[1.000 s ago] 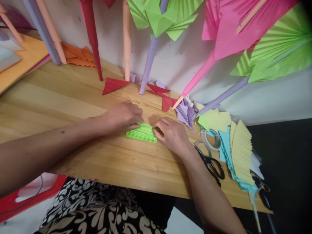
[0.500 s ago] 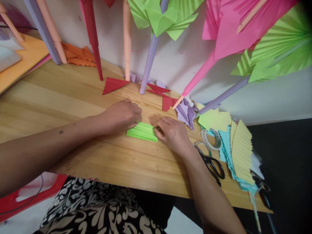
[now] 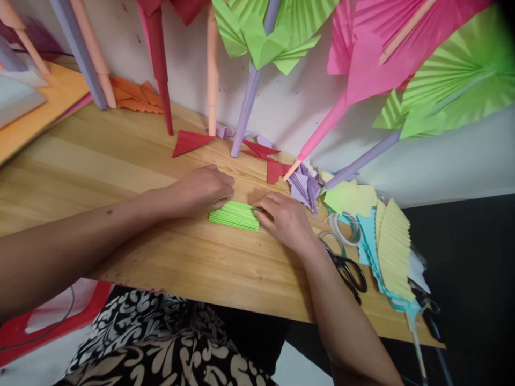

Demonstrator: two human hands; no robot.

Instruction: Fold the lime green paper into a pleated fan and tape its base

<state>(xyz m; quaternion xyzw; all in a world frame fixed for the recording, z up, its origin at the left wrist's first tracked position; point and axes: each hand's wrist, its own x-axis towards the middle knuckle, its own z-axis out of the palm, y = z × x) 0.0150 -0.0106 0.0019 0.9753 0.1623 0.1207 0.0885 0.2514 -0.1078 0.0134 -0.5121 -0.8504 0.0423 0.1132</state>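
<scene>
A strip of bright green pleated paper [image 3: 234, 215] lies on the wooden table in front of me, its narrow folds running lengthwise. My left hand [image 3: 209, 187] is closed at its far left corner, fingers curled and fingertips mostly hidden. At the right end, my right hand [image 3: 281, 214] pinches the paper between thumb and fingers. Black-handled scissors [image 3: 349, 271] rest beside my right forearm. Just beyond them sits a roll of clear tape [image 3: 345, 229].
Paper fans on rolled stems lean against the wall, among them a green fan [image 3: 273, 32] and a pink fan [image 3: 370, 59]. Red paper scraps [image 3: 192, 142] and purple scraps [image 3: 304, 185] lie along the wall. A yellow pleated paper [image 3: 394, 249] is near the table's right edge.
The view has shifted slightly. Both hands stay at the two ends of the green paper, with little visible movement of the fingers.
</scene>
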